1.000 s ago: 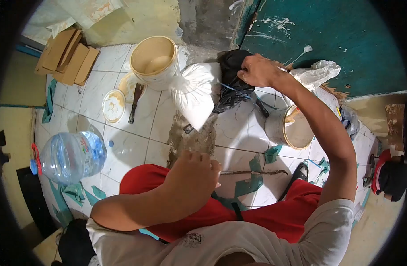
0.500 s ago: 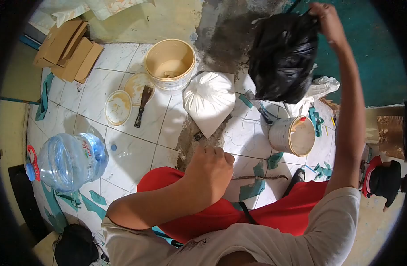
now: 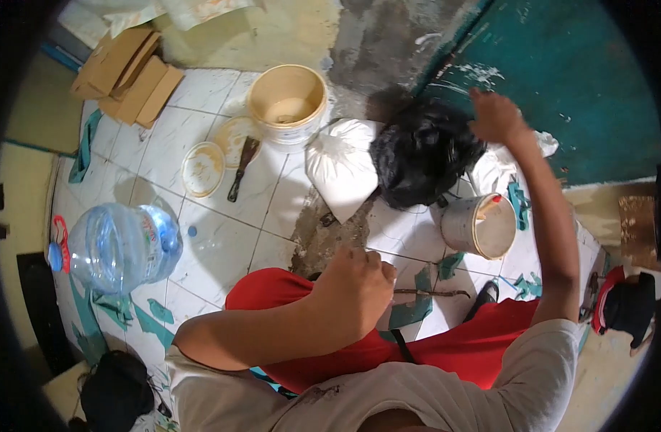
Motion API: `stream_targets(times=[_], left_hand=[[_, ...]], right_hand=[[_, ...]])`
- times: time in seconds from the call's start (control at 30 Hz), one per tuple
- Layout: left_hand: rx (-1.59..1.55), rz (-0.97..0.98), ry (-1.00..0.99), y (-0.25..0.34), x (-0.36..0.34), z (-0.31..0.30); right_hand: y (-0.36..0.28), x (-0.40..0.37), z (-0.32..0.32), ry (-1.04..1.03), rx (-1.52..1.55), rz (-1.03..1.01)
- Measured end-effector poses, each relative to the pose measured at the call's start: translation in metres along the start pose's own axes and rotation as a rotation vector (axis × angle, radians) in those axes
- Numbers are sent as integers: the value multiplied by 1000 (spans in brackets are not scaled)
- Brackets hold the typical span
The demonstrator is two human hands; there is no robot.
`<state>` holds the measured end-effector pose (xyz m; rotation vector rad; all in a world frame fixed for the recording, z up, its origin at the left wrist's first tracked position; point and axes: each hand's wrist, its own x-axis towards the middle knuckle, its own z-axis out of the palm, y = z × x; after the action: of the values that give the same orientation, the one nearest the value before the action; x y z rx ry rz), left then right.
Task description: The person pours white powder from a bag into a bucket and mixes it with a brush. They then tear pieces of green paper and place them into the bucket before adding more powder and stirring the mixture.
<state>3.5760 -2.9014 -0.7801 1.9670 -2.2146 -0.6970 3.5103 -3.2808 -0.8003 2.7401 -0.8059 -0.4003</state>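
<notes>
A black plastic bag (image 3: 424, 162) sits slumped on the floor, against a white plastic bag of white material (image 3: 342, 169). My right hand (image 3: 497, 119) reaches out at the upper right edge of the black bag. Its fingers look apart, though somewhat blurred, and whether they still touch the plastic is hard to see. Above my red-clad legs, my left hand (image 3: 355, 291) is closed in a loose fist. The inside of that fist is hidden. A thin stick (image 3: 442, 293) lies on the floor beyond it, partly covered by the hand.
Behind the bags stands an open bucket (image 3: 287, 129), with two lids (image 3: 203, 170) and a scraper (image 3: 245, 162) beside it. A smaller bucket (image 3: 480, 227) with a handled tool is at right. A big water bottle (image 3: 121, 248) lies left, cardboard (image 3: 132, 83) behind it. Green scraps (image 3: 154, 327) litter the tiles.
My right hand has lowered the black bag from the air to the floor beside the white bag, and its fingers appear to have loosened. My left fist has shifted slightly right.
</notes>
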Motion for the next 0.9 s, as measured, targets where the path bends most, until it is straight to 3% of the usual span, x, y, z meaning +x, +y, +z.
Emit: stream_targets(times=[0.07,0.13,0.2,0.27,0.37,0.4,0.5,0.57,0.6,0.63,0.67,0.7,0.73,0.77,0.83,0.87,0.9], left_hand=[[11,-28,-15,2,1,3],[29,-40,-53,2,3,5],[33,-54,-36,3,2,6],[43,-60,-23,3,0,4],[32,-73,-15,-2,-4,-2],[1,-70,1,-5,-7,-3],[-37,-79,31,-12,-10,3],[-44,-83,40,-16,-10,6],[-36,-79,36,-19,-11,5],[-25,-78,37,-22,-11,4],[-22,-83,44,-25,-11,4],[-37,-72,37,-26,-11,5],[-55,-58,26,-26,-11,6],[-61,-57,26,-27,-11,5],[-53,-29,-14,-33,-11,1],[-49,-36,-4,-36,-10,2],[-12,-35,19,-38,-9,6]], right_hand=[[-56,6,17,92,213,-45],[-116,9,29,6,500,-200],[-174,27,52,-210,638,-183],[-219,51,100,-254,710,-155],[-256,74,151,-134,917,-356],[-265,72,152,-51,946,-337],[-268,88,169,-53,970,-316],[-264,98,193,233,1354,-281],[-252,80,164,333,1323,-266],[-245,83,178,512,1300,-268],[-236,54,140,175,1568,109],[-221,49,153,204,1670,171],[-204,34,136,461,1349,126],[-181,37,161,516,1376,165],[-152,12,137,457,1359,269],[-150,13,134,710,1266,226],[-145,17,131,724,1191,253]])
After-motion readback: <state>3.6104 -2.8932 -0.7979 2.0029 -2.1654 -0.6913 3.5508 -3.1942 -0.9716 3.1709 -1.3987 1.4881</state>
